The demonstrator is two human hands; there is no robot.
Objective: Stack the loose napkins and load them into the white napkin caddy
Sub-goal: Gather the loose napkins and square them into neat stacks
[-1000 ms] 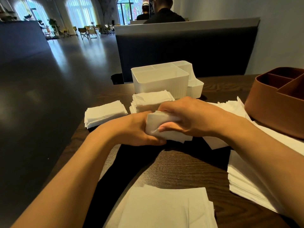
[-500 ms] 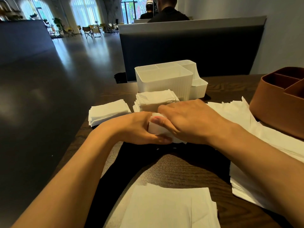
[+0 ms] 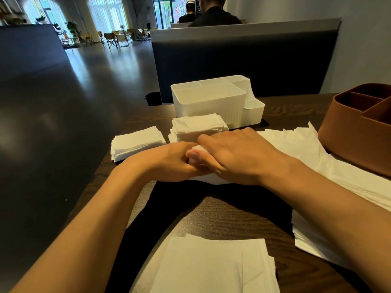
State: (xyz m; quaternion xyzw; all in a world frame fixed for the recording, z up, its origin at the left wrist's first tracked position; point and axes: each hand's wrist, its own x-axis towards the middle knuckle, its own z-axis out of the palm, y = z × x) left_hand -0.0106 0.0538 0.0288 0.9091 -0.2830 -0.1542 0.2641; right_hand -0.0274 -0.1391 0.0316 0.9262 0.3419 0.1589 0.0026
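Leftmost on the dark wood-grain table (image 3: pixel 222 216) sits a small squared stack of folded white paper napkins (image 3: pixel 137 142), near the table's left edge. Just to its right, the left hand (image 3: pixel 175 163) curls around one end of a folded white napkin bundle (image 3: pixel 196 150), thumb on the near side. Pressed against it, the right hand (image 3: pixel 239 157) wraps over the same bundle from above, its thumb tip lying across the paper; the bundle's lower edge (image 3: pixel 209 178) peeks out beneath both hands, low over the table. Directly behind the hands stands a taller, slightly ragged stack of white napkins (image 3: pixel 198 124), and behind that the white ribbed plastic napkin caddy (image 3: pixel 211 102), its compartments holding nothing visible. Near the bottom edge lies a flat square pile of white napkins (image 3: pixel 213 267). Further right, a loose spread of white napkin sheets (image 3: pixel 300 144) runs under the right forearm toward a brown divided plastic caddy (image 3: pixel 359 125) at the far right.
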